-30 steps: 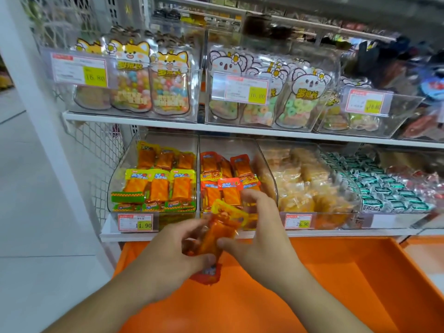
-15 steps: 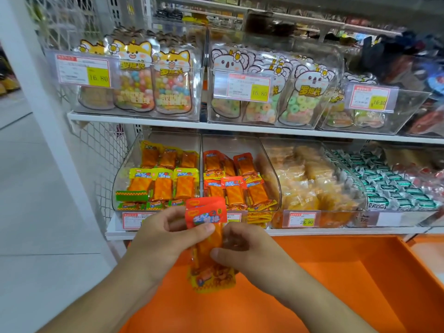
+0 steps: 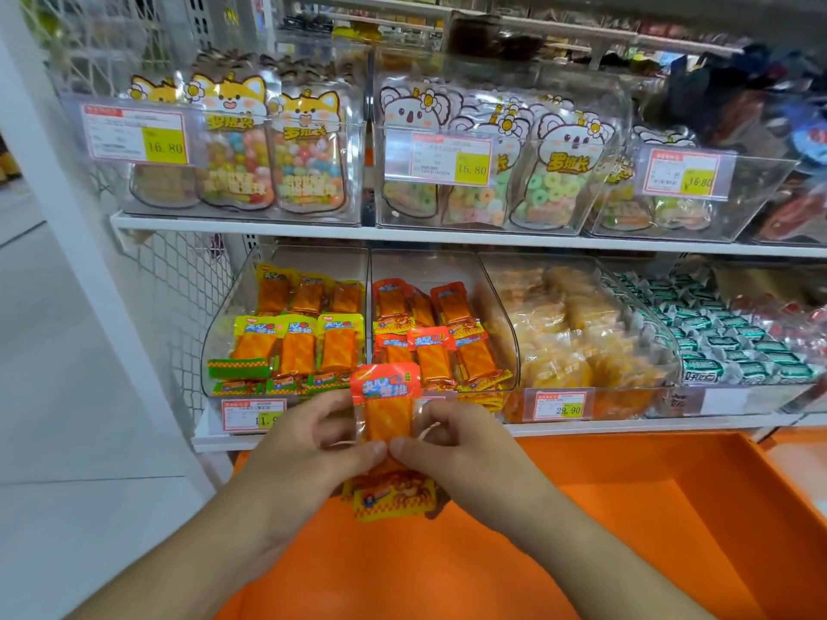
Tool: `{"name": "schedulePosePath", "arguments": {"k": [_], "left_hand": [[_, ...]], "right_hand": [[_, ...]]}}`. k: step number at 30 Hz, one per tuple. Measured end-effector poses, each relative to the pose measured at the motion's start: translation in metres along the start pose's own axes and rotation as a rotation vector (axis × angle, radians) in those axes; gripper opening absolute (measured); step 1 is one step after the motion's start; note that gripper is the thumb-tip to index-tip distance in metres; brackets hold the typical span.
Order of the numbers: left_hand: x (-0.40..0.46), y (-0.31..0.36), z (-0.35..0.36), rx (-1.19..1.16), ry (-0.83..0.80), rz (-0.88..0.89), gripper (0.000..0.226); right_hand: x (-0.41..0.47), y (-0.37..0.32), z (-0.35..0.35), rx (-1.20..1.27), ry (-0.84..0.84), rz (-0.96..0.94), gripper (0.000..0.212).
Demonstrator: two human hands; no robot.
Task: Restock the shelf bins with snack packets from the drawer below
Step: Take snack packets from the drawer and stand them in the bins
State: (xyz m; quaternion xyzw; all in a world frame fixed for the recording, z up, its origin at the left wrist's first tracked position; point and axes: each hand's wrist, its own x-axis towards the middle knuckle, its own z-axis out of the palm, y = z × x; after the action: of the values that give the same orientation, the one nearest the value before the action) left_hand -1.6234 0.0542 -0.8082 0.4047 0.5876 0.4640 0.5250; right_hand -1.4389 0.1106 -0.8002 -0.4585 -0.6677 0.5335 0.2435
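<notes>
White tiled floor (image 3: 67, 396) at far left, beside a white upright post and a wire mesh panel (image 3: 179, 297). On the upper shelf (image 3: 447, 237), clear rigid plastic bins: glossy cat-shaped pouches (image 3: 309, 149) of round coloured candies behind a price tag (image 3: 136, 134) reading 16.80; then koala-shaped pouches (image 3: 564, 172) of ring gummies, tagged 16.80 as well; further right a third clear bin with a tag reading 16.80.

On the lower shelf, a curved clear bin (image 3: 223, 333) of flat yellow-and-green packets, its tag partly hidden, reading 11.9. Next, the middle bin (image 3: 505, 315) with red-topped packets (image 3: 432, 351) in crinkly film, laid in loose rows. Then a bin of translucent pale orange wrapped snacks (image 3: 573, 333), tag 29.90. Then small green-and-silver wrapped pieces (image 3: 725, 351), and red ones at the far right, blurred.

In front of the middle bin, held upright over the orange drawer (image 3: 671, 507): a small stack of snack packets (image 3: 387, 413), red header with white-and-blue Chinese characters, clear window over an orange slab, yellow checkered base. Left hand (image 3: 304, 449) curled round the stack's left edge, thumb pressed on its front. Right hand (image 3: 465, 449) pinching the right edge, fingers (image 3: 429, 413) bent behind, thumb tip touching the left thumb. Smooth matte drawer interior below, with raised walls.
</notes>
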Motion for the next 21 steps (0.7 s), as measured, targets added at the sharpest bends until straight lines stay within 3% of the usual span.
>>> {"name": "schedulePosePath", "arguments": {"k": [3, 5, 8, 12, 17, 21], "left_hand": [[0.008, 0.006, 0.003, 0.010, 0.118, 0.027, 0.060], [0.019, 0.015, 0.009, 0.043, 0.186, 0.050, 0.060], [0.044, 0.036, 0.029, 0.134, 0.212, 0.098, 0.058], [0.105, 0.055, 0.062, 0.325, 0.282, 0.190, 0.047], [0.198, 0.062, 0.079, 0.638, 0.450, 0.202, 0.039], [0.254, 0.055, 0.082, 0.819, 0.475, 0.188, 0.038]], "right_hand": [[0.010, -0.002, -0.028, -0.406, 0.163, -0.167, 0.019], [0.023, 0.003, -0.057, -0.681, 0.305, -0.246, 0.038], [0.041, 0.017, -0.093, -0.867, 0.400, -0.222, 0.053], [0.051, 0.036, -0.108, -0.904, 0.355, -0.142, 0.056], [0.054, 0.040, -0.112, -0.858, 0.374, -0.186, 0.061], [0.054, 0.038, -0.116, -0.835, 0.360, -0.197, 0.062]]}}
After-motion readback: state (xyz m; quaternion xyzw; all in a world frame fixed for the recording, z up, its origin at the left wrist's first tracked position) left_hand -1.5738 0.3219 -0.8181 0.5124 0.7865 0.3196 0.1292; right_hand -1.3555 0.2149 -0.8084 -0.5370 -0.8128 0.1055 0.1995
